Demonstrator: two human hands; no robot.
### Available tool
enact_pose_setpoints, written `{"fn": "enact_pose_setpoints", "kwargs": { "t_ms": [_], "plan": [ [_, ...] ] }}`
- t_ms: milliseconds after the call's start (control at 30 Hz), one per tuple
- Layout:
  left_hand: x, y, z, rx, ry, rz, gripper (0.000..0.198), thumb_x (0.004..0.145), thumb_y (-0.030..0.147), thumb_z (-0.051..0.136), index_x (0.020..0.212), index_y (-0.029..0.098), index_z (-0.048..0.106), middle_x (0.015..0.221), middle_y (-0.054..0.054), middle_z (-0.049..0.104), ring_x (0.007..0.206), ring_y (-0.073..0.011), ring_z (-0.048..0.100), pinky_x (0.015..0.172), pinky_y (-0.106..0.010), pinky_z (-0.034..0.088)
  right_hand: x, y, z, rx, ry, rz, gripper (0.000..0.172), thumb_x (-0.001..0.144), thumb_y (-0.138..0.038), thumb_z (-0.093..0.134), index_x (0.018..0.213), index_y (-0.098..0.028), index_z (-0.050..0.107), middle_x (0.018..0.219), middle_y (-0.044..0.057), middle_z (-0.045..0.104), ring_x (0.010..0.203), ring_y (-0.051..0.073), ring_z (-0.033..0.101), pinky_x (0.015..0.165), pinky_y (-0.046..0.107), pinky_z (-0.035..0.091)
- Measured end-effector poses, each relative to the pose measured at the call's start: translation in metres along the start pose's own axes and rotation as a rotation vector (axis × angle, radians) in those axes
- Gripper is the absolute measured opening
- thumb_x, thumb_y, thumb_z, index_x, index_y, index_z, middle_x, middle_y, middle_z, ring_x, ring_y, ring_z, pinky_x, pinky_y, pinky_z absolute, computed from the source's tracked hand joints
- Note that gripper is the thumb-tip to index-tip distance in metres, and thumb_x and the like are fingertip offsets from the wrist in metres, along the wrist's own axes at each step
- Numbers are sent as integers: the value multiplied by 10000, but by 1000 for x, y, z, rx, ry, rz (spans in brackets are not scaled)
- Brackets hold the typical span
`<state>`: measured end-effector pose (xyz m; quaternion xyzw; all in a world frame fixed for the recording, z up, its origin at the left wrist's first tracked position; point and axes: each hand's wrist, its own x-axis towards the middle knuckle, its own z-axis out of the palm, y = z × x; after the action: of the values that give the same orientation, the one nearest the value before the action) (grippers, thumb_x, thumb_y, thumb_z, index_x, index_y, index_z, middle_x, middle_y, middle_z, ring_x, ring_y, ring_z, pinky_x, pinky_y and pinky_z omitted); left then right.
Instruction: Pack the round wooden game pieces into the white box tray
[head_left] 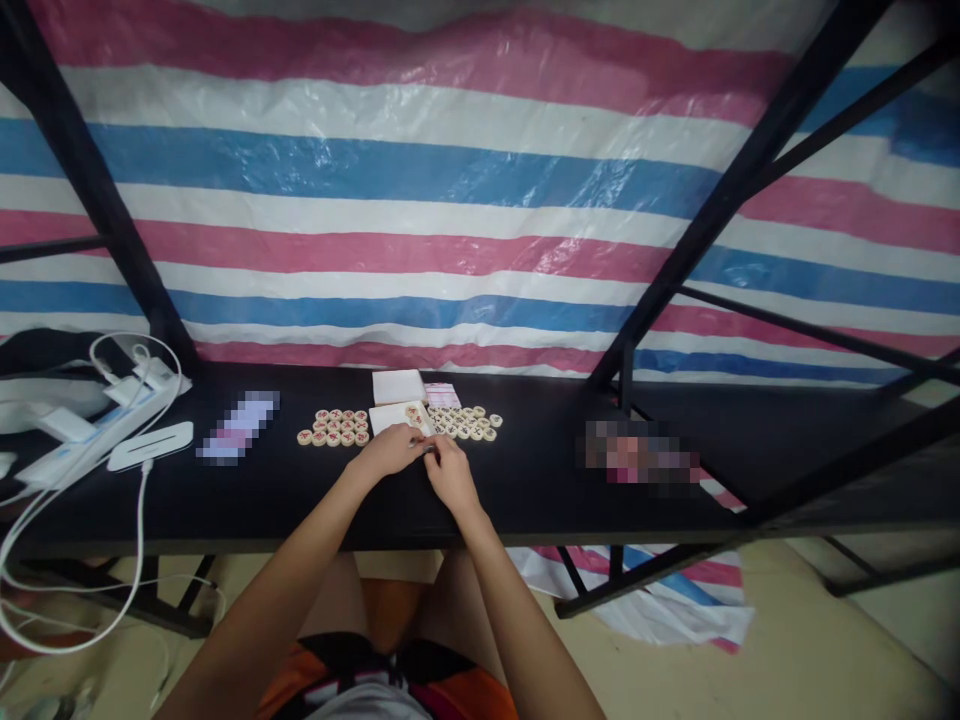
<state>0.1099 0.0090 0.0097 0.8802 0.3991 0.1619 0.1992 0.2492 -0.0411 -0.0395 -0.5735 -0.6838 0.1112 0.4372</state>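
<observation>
Both your left hand [391, 450] and right hand [451, 470] meet at the near side of the white box [386, 420] on the black tabletop [532, 500], fingers bent together; whether they grasp anything cannot be told. Red-marked discs [345, 426] lie in rows left of the box, dark-marked discs [463, 432] to its right, a couple of loose discs [413, 412] inside it.

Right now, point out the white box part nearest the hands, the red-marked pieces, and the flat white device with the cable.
White box part [385, 421]: head view, its bare left portion.
Red-marked pieces [332, 427]: head view, one piece mid-group.
Flat white device [150, 446]: head view, middle of its top.
</observation>
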Motion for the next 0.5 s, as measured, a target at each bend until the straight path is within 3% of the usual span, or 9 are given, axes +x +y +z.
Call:
{"fn": "enact_pose_setpoints", "kwargs": {
  "t_ms": [133, 300, 500],
  "plan": [
    [0, -5, -2, 20, 14, -28, 317, 880, 277, 413, 818, 148, 696, 826, -87, 691, 770, -188, 618, 693, -257, 422, 0, 0, 0, 24, 4, 16, 228, 774, -106, 410, 883, -188, 592, 892, 61, 622, 835, 190, 579, 810, 301, 443],
    [9, -16, 3, 31, 31, -66, 223, 814, 285, 520, 868, 152, 691, 889, -93, 691, 807, -196, 624, 706, -257, 429, 0, -2, -1, 22, -15, 31, 221, 776, -112, 412, 878, -186, 594, 883, 56, 630, 828, 186, 583, 803, 293, 438],
    [15, -23, 4, -34, 44, -103, 148, 766, 281, 578, 774, 170, 675, 800, -47, 696, 760, -184, 623, 663, -251, 424, -1, -3, -2, 33, -33, 31, 220, 788, -115, 413, 868, -193, 601, 905, 52, 645, 856, 182, 597, 827, 289, 432]
  ]
}}
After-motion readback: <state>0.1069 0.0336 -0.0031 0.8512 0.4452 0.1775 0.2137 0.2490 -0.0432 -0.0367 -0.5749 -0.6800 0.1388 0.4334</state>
